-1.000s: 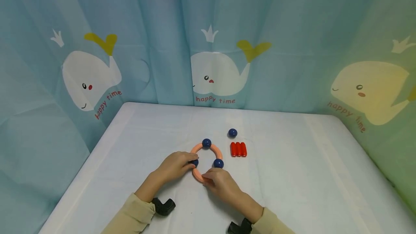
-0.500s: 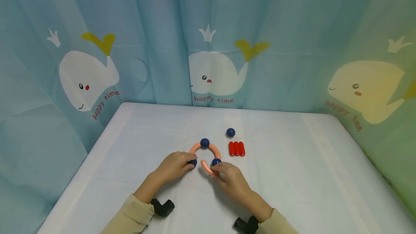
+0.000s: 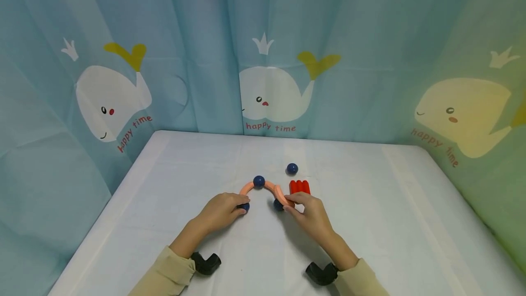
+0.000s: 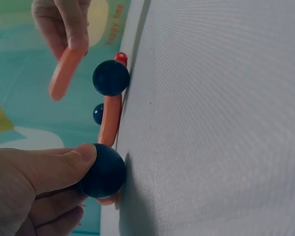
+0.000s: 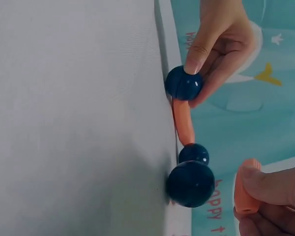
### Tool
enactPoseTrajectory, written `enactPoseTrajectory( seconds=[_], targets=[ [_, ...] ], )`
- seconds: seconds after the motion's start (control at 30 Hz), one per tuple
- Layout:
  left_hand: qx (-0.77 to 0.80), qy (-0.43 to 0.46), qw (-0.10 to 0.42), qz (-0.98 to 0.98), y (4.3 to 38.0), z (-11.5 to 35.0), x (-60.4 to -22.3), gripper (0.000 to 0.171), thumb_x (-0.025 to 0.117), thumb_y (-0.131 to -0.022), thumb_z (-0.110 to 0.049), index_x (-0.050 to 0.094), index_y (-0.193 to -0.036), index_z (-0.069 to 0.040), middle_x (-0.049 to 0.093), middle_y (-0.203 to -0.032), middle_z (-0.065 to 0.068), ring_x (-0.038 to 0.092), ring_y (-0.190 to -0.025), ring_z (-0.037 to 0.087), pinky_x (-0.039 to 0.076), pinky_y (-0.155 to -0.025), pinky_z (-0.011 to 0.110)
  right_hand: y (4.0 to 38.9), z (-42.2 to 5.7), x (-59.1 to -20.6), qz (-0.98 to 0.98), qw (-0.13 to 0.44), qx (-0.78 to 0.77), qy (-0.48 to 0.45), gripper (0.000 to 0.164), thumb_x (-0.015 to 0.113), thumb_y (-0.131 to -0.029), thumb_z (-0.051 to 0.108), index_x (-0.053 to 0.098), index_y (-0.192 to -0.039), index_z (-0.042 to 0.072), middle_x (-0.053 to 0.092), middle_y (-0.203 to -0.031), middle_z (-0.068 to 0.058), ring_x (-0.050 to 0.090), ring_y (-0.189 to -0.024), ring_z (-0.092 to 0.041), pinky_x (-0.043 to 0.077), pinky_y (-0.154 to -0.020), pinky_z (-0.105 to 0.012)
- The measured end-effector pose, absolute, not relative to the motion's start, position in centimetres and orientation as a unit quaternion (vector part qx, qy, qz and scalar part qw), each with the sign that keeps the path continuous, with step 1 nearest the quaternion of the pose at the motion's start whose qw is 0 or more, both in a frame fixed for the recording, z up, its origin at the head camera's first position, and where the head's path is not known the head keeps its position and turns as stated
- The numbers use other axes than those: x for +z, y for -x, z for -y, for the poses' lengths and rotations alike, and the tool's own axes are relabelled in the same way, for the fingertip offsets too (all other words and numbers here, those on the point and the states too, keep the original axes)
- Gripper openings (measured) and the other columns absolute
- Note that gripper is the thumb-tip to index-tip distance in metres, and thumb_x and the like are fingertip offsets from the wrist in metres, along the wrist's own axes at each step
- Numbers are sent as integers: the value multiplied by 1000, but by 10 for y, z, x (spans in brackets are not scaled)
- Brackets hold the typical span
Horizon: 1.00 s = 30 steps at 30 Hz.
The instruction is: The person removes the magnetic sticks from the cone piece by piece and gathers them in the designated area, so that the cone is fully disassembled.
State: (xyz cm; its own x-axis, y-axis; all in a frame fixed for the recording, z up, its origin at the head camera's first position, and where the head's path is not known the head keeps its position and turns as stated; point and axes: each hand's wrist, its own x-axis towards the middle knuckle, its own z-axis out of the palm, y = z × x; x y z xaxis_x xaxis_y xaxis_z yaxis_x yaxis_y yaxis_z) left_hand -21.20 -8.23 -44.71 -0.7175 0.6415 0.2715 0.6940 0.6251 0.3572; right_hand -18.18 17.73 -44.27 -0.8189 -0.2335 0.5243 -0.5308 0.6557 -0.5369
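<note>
Orange and curved, one rod (image 4: 66, 76) is pinched in your right grip (image 3: 311, 216), raised above the tabletop (image 3: 361, 195) near the right blue ball (image 3: 277, 205). Your left grip (image 3: 220, 212) holds the left blue ball (image 3: 245, 208). Two more orange arcs (image 3: 246, 188) join these to the middle blue ball (image 3: 259, 182); red rods (image 3: 299, 186) lie just beyond your right grip.

A blue-green curtain (image 3: 361, 17) is hanging behind a white surface (image 3: 370, 214). Across it, three printed whales (image 3: 273, 90) are lifting yellow tails (image 3: 316, 68); white crowns (image 3: 263, 47) are floating above, and "happy time" lettering (image 3: 259, 126) is running below.
</note>
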Motion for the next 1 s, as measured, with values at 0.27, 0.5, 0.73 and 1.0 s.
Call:
enactPoseTrajectory(
  seconds=[0.27,0.5,0.73,1.0],
  targets=[
    [-226,363,53,902,211,82,-446,30,67,-85,-16,65,-112,-5,65,-108,6,61,-99,22,49,-82,36,190,-194,-443,899,230,334,-164,28,80,-66,-2,71,-92,-2,66,-82,-6,62,-74,-18,53,-70,-36],
    [-221,358,52,906,211,82,-446,31,67,-85,-17,65,-113,-6,65,-110,5,60,-101,22,48,-84,36,198,-210,-447,899,233,347,-133,28,79,-68,-2,70,-94,-5,67,-84,-11,63,-76,-24,53,-70,-39],
    [-217,357,52,907,211,82,-447,30,67,-85,-17,66,-113,-6,65,-110,4,61,-100,22,48,-83,36,201,-221,-451,905,191,378,-37,26,74,-76,3,68,-100,-6,67,-92,-17,63,-81,-28,52,-73,-42],
    [-218,359,48,906,210,82,-446,31,67,-85,-18,65,-113,-7,65,-110,4,61,-99,22,49,-82,36,206,-229,-459,905,190,381,23,24,73,-78,6,69,-98,-6,68,-88,-17,62,-77,-26,51,-68,-39]
  ],
)
